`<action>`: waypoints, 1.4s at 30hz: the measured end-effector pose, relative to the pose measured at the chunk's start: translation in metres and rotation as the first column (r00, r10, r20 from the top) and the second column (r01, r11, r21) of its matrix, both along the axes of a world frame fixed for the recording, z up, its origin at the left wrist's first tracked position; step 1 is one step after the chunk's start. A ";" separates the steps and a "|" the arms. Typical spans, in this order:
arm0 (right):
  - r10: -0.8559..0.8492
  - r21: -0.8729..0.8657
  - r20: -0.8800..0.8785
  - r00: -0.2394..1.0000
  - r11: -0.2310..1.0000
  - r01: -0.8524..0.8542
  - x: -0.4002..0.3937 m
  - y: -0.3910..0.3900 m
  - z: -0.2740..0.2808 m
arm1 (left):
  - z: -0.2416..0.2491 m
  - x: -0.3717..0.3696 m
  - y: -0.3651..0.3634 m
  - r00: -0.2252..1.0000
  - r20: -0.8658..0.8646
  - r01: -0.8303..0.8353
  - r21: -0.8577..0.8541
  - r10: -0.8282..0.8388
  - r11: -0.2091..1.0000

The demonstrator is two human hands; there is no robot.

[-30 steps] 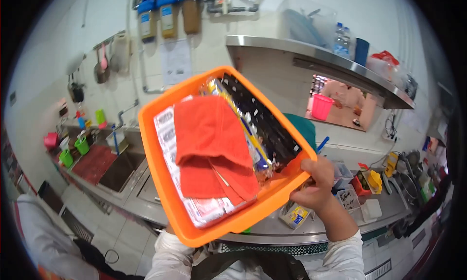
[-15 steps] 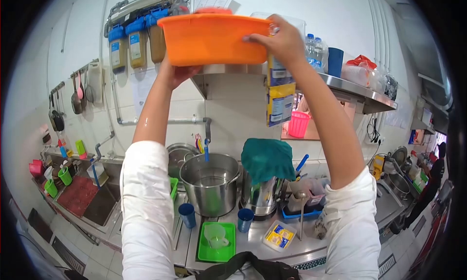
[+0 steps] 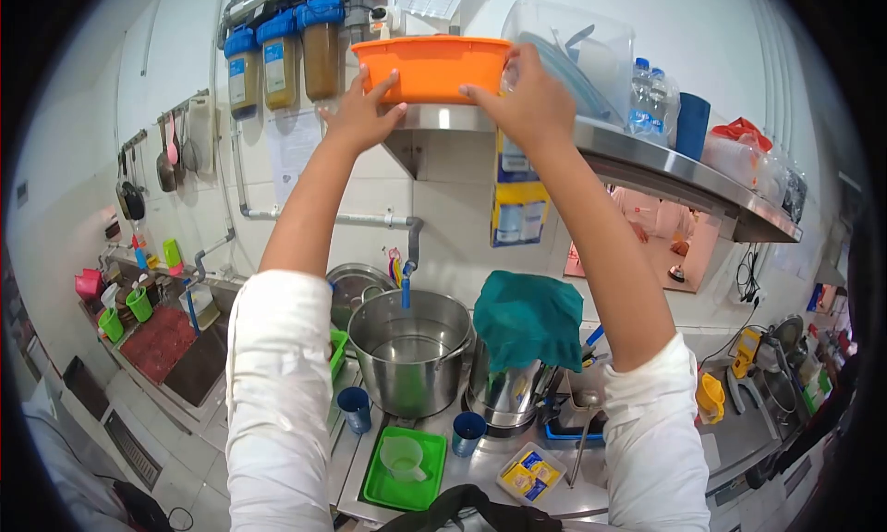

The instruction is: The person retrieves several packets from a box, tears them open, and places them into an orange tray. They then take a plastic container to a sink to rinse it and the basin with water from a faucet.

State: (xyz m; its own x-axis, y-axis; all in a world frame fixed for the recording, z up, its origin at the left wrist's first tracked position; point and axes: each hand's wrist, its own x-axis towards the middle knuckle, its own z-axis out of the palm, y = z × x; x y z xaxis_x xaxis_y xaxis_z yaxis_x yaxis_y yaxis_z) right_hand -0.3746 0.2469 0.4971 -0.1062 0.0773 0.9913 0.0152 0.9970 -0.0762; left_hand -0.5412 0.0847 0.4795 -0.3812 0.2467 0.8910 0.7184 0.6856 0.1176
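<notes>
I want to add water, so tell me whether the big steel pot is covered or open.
Open: no lid lies on the steel pot, and its inside shows below the rim.

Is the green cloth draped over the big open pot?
No, the green cloth hangs over the shiny metal container beside the open pot.

My left sleeve (image 3: 280,393) (lower left) and right sleeve (image 3: 656,435) (lower right): white, creased, elbow-length. Bottom centre: my black, folded fabric (image 3: 467,506).
</notes>
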 end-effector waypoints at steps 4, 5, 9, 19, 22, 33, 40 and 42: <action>0.150 0.154 0.072 0.986 0.975 -0.159 0.048 -0.002 -0.053 | 0.002 -0.001 0.019 0.992 0.079 -0.095 -0.093 0.103 0.991; 0.158 0.140 0.085 0.984 0.976 -0.168 0.065 -0.006 -0.065 | 0.003 0.010 0.024 0.978 0.048 -0.197 -0.124 0.204 0.973; 0.472 -0.079 0.142 0.870 0.882 -0.465 0.127 -0.019 -0.114 | -0.044 0.084 0.047 0.953 -0.097 0.282 -0.059 -0.286 0.958; 0.732 -0.536 -0.164 0.661 0.497 -0.683 0.181 -0.045 -0.261 | -0.308 0.275 0.013 -0.335 0.658 0.743 0.624 -0.674 0.240; 0.355 -0.576 -0.027 0.935 0.758 -0.305 0.228 -0.042 -0.302 | -0.337 0.285 0.015 -0.557 0.487 0.550 0.823 -0.673 0.141; 0.733 -0.880 -0.359 0.577 -0.060 -0.471 0.315 -0.003 -0.383 | -0.391 0.379 0.037 -0.052 0.678 0.831 0.436 -0.733 0.345; 0.927 -0.846 -0.095 0.363 0.116 -0.520 0.403 0.054 -0.426 | -0.442 0.471 0.084 -0.319 0.321 0.468 0.871 -0.892 0.146; 0.955 -0.874 -0.088 0.282 0.062 -0.483 0.414 0.069 -0.426 | -0.450 0.493 0.096 -0.277 0.279 0.335 0.925 -0.919 0.180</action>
